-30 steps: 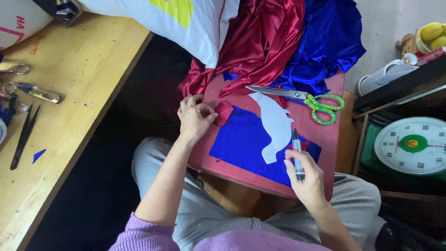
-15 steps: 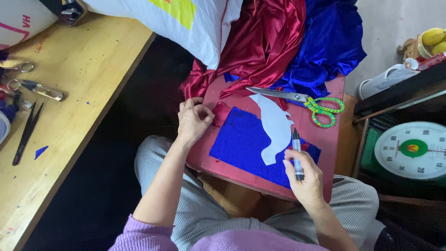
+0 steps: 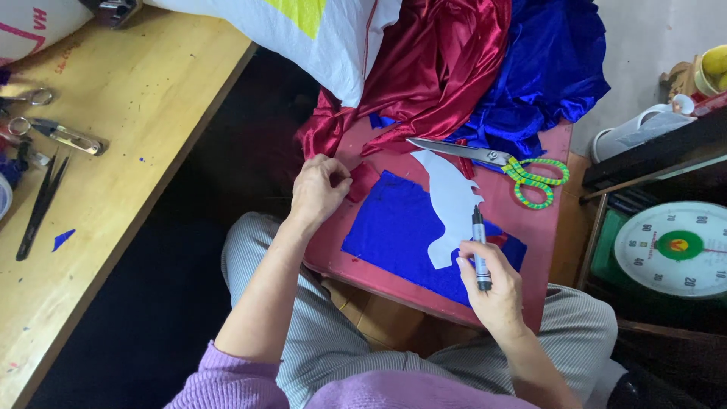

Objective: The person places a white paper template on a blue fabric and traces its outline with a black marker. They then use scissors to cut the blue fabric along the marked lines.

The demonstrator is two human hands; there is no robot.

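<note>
Risk: the white paper template (image 3: 448, 203) lies loose on the blue satin piece (image 3: 394, 231) on the small red tabletop (image 3: 530, 250), held by neither hand, so slippery cloth could let it shift and spoil any traced line. Right hand (image 3: 492, 291): grip closed round a marker pen (image 3: 479, 246), tip at the template's edge. Left hand (image 3: 318, 189): fingertips pinched on a red fabric scrap (image 3: 362, 180) beside the satin's corner.
</note>
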